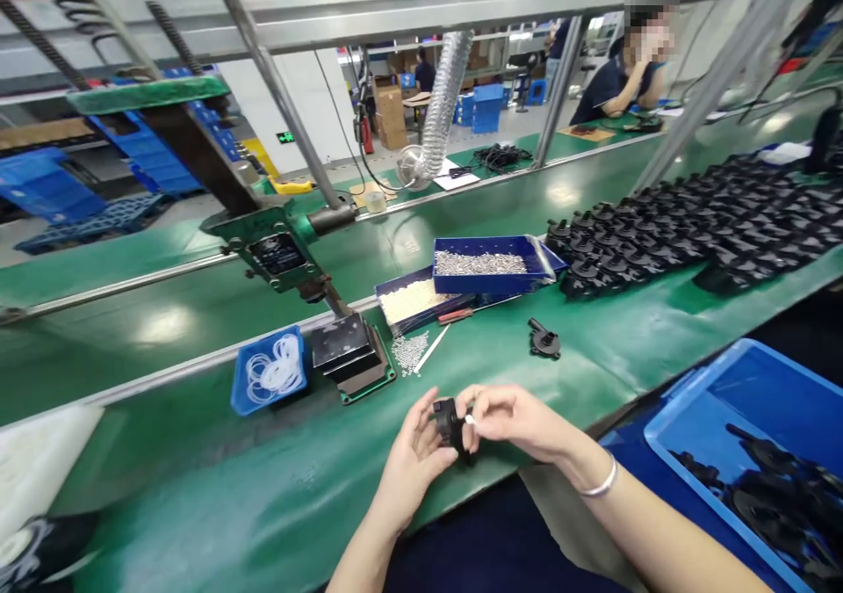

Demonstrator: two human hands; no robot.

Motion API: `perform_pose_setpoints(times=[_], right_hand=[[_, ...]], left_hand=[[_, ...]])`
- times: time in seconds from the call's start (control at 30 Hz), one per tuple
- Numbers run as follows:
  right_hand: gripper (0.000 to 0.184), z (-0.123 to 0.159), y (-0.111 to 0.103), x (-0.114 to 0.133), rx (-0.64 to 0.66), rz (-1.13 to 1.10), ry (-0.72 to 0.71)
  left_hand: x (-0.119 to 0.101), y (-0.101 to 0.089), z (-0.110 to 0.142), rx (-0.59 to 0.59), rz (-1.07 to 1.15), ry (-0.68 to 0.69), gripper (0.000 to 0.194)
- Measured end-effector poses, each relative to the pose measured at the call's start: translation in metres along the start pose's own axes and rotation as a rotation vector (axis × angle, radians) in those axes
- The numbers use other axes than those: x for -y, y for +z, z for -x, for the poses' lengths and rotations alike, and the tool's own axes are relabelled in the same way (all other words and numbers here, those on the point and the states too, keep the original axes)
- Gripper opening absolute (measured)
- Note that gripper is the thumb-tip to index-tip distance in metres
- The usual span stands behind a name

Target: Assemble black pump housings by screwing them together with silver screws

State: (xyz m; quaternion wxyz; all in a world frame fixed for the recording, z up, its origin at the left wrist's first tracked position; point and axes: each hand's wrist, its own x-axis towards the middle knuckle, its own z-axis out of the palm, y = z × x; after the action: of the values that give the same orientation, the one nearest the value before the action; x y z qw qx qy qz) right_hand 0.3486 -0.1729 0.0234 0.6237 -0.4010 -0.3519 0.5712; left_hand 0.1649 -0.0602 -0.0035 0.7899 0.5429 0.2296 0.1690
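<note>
Near the bench's front edge, my left hand (416,452) is closed round a black plastic part (448,422), holding it up off the green surface. My right hand (507,417) pinches a small white piece (470,419) between thumb and fingers, close against the right side of the black part. Whether the white piece touches the part I cannot tell. Beyond my hands lies a black pump-like housing (545,340) with a short spout. Small silvery pieces (409,351) are heaped to the left of it, beside a thin white stick (433,350).
A green hand press (283,250) stands over a black block (342,345). White rings fill a blue tray (238,391). Two blue bins (487,284) hold small parts, with a red-handled screwdriver (456,315) in front. Many black housings (691,215) cover the right; a blue crate (744,356) stands near.
</note>
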Motion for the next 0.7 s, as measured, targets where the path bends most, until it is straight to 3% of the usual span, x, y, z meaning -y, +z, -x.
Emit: perform_pose_setpoints(times=[0.1, 0.2, 0.33, 0.43, 0.53, 0.7], right_hand=[[0.019, 0.001, 0.017, -0.011, 0.018, -0.131, -0.021], [0.020, -0.002, 0.019, -0.014, -0.054, -0.041, -0.034], [0.027, -0.003, 0.022, -0.007, -0.149, 0.108, 0.059], [0.029, -0.001, 0.031, -0.002, -0.138, 0.318, 0.113], [0.026, 0.000, 0.042, -0.003, -0.151, 0.628, 0.007], [0.018, -0.002, 0.054, -0.007, -0.137, 1.011, -0.302]], left_hand=[[-0.005, -0.001, 0.003, 0.029, 0.171, -0.007, 0.067], [-0.013, 0.003, 0.010, -0.086, 0.236, 0.000, 0.058], [-0.024, 0.007, 0.016, -0.282, 0.109, -0.004, 0.058], [-0.027, 0.005, 0.019, -0.284, -0.003, -0.004, 0.063], [-0.026, 0.000, 0.023, -0.274, -0.114, 0.046, 0.068], [-0.021, -0.002, 0.027, -0.270, -0.224, 0.127, 0.067]])
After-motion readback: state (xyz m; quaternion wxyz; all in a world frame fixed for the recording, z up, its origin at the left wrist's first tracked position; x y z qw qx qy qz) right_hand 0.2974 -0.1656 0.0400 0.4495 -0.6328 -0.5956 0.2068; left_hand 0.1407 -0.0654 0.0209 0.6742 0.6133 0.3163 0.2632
